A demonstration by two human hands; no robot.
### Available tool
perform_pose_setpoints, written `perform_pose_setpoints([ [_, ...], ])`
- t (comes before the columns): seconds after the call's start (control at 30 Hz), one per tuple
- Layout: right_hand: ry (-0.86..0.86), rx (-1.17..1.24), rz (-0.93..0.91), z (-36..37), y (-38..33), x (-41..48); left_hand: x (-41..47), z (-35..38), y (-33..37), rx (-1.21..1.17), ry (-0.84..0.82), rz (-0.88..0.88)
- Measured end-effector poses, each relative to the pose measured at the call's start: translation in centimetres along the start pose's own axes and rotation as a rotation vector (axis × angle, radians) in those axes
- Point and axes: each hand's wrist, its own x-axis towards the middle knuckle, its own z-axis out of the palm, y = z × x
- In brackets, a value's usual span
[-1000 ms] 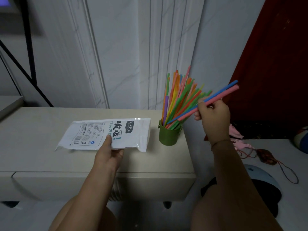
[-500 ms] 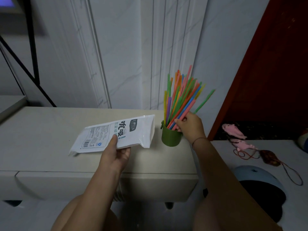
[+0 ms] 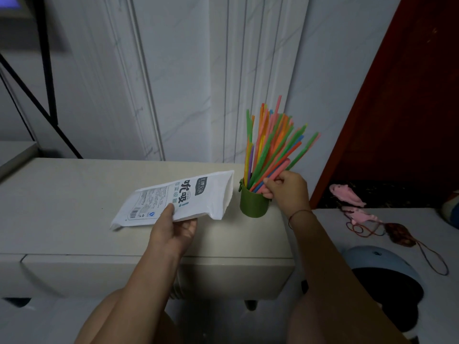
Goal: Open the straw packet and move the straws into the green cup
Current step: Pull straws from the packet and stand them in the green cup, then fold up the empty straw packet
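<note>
The white straw packet (image 3: pixel 183 197) is lifted slightly off the cream cabinet top (image 3: pixel 74 194), its open end facing the green cup. My left hand (image 3: pixel 173 229) grips its near edge, thumb on top. The green cup (image 3: pixel 253 203) stands near the cabinet's right end, filled with several coloured straws (image 3: pixel 270 145) fanning up and to the right. At the cup's rim, my right hand (image 3: pixel 285 189) pinches a pink and a blue straw whose lower ends are inside the cup.
A white panelled wall rises behind the cabinet, and a dark red door (image 3: pixel 409 95) is at right. On the lower white surface to the right lie pink toy figures (image 3: pixel 347 194), a corded pendant (image 3: pixel 400 234) and a pale blue helmet (image 3: pixel 382 269).
My right hand brought the pink and blue straws down from the air into the cup, and now sits at the rim. My left hand raised the packet and moved it toward the cup.
</note>
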Motion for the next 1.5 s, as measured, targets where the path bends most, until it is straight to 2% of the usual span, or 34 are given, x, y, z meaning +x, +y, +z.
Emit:
perform_pose_setpoints([
  [0.17, -0.008, -0.022, 0.015, 0.0, 0.4, -0.6, -0.2, 0.1, 0.2, 0.023, -0.037, -0.059],
  [0.33, 0.016, -0.06, 0.004, -1.1, 0.2, -3.2, -0.9, 0.6, 0.8, 0.181, -0.044, -0.081],
  [0.5, -0.376, 0.152, 0.028, 0.3, -1.8, -6.0, -2.6, 1.6, 1.6, 0.286, -0.093, -0.085],
  [0.63, -0.519, 0.322, -0.127, 1.8, -3.2, -5.9, -3.9, 2.2, 1.8, 0.444, -0.151, -0.106],
  [0.7, -0.57, 0.306, -0.241, 2.2, -3.9, -5.5, -4.5, 2.4, 1.8, 0.586, -0.181, -0.107],
  [0.8, -0.55, 0.175, -0.353, 2.5, -4.4, -5.1, -5.1, 2.6, 1.9, 0.712, -0.206, -0.088],
  [0.87, -0.481, 0.21, -0.356, 2.5, -4.6, -4.7, -5.3, 2.9, 1.9, 0.674, -0.176, -0.092],
  [0.97, -0.355, 0.376, -0.328, 2.4, -5.6, -4.5, -5.4, 3.1, 1.9, 0.862, -0.146, 0.039],
  [1.17, -0.186, 0.524, -0.194, 1.6, -7.1, -3.9, -6.1, 3.5, 2.0, 1.08, -0.429, 0.261],
  [1.23, -0.203, 0.585, -0.146, 1.4, -7.4, -4.0, -6.1, 3.6, 1.9, 1.087, -0.446, 0.299],
  [1.3, -0.295, 0.598, -0.093, 1.2, -7.2, -4.2, -5.6, 3.5, 1.9, 1.02, -0.413, 0.291],
  [1.4, -0.485, 0.461, -0.059, 0.9, -5.9, -4.8, -5.2, 3.3, 2.1, 0.91, -0.36, 0.247],
  [1.5, -0.527, 0.366, -0.064, 0.7, -4.6, -5.3, -4.9, 2.9, 2.3, 0.937, -0.372, 0.219],
])
